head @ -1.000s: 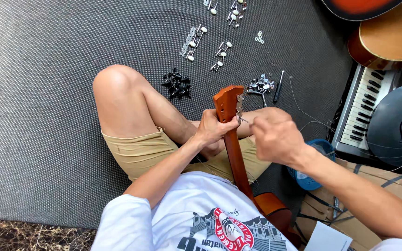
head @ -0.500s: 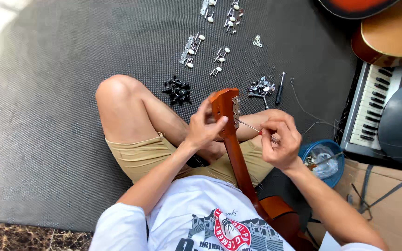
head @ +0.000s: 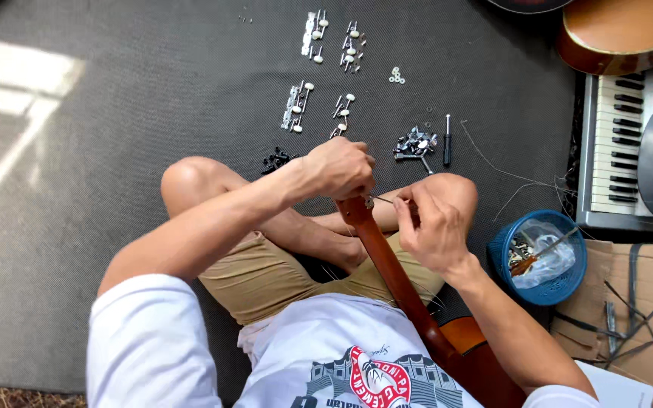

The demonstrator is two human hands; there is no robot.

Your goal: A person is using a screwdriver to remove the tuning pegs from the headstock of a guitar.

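I sit cross-legged on a dark mat with a brown guitar neck (head: 387, 264) rising from my lap. My left hand (head: 339, 168) covers and grips the headstock at the top of the neck, hiding it. My right hand (head: 430, 227) is just to the right of it, fingers pinched on a thin guitar string (head: 384, 199) that runs to the headstock. Silver tuning pegs (head: 296, 107) with white knobs lie in groups on the mat beyond my hands. A small pile of metal parts (head: 415, 143) and a black-handled screwdriver (head: 447, 140) lie just past my right knee.
A blue basket (head: 502, 253) with tools and a plastic bag stands at my right. Loose wire (head: 508, 177) trails over the mat toward a keyboard (head: 617, 143). An orange guitar body (head: 621, 30) lies at top right. Cardboard (head: 644, 302) lies at the lower right. Black parts (head: 275, 159) sit by my left knee.
My left hand has moved up from the neck to close over the headstock. My right hand has stayed beside it, still pinching the string. The view has tilted down a little.
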